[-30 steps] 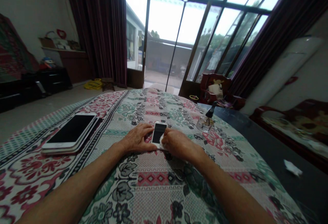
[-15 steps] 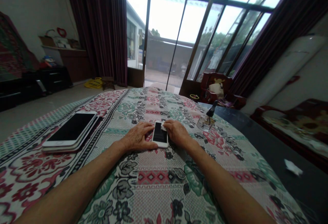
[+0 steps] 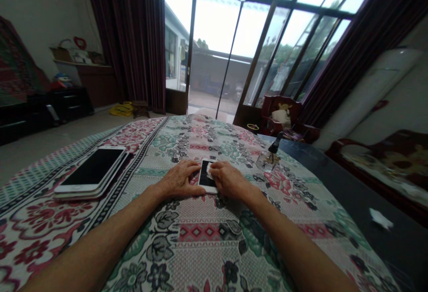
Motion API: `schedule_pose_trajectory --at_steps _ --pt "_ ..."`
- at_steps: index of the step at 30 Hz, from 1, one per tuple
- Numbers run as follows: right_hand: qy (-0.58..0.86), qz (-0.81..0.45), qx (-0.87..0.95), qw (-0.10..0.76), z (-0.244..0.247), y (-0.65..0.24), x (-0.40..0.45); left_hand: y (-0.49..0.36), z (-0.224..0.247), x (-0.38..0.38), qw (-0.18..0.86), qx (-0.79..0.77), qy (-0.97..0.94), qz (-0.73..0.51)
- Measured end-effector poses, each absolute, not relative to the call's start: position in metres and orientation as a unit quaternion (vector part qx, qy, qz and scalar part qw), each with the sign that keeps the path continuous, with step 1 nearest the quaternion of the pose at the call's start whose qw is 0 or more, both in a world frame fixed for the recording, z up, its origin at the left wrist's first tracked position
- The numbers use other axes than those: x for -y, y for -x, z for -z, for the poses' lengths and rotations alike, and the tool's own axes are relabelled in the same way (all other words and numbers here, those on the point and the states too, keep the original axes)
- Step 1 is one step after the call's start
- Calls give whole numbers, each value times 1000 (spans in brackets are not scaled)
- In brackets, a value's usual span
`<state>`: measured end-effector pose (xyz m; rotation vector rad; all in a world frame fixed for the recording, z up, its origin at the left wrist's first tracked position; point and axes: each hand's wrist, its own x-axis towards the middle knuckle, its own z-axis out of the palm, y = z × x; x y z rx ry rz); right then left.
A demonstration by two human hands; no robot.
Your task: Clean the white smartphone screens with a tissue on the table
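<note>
A white smartphone (image 3: 203, 181) with a dark screen lies face up on the flowered tablecloth (image 3: 200, 214). My left hand (image 3: 180, 178) grips its left side, the thumb at the lower corner and the fingers by the upper edge. Pinched in the fingers of my right hand (image 3: 230, 178) is a small white wad (image 3: 209, 170), tissue or cotton, pressed on the screen. That hand covers the phone's right part. To the left, several larger white-framed devices (image 3: 92, 167), like phones or tablets, are stacked with a black screen on top.
Right of my hands stands a clear glass bottle (image 3: 266, 161) with a black top. A crumpled white tissue (image 3: 381, 219) lies on the dark surface (image 3: 354, 194) at the right. Beyond the table are a wooden chair (image 3: 282, 113), curtains and glass doors.
My right hand has slid left over the phone, taking the white wad from the screen's upper right toward its middle. My left hand keeps its place.
</note>
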<state>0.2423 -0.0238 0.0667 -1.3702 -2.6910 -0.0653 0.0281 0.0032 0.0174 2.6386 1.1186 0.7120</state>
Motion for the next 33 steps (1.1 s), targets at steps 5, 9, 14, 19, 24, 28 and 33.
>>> schedule_pose_trajectory --at_steps 5,9,14,19,24,28,33 --pt "414 16 910 34 -78 -232 43 -29 -17 -3 89 -371 -891 -247" --pt "387 -11 922 17 -83 -226 50 -29 -15 -4 84 -376 -888 -252" --pt "384 -29 922 38 -77 -229 34 -29 -16 -3 85 -376 -889 -248" --pt "403 -16 912 79 -65 -233 10 -29 -16 -4 85 -376 -889 -248" --pt "402 -8 911 93 -58 -232 -6 -30 -12 -6 76 -376 -887 -259" --pt "411 8 907 98 -53 -231 -16 -30 -13 -5 72 -378 -886 -260" --pt "419 23 903 93 -54 -230 -14 -31 -16 -4 73 -384 -883 -259"
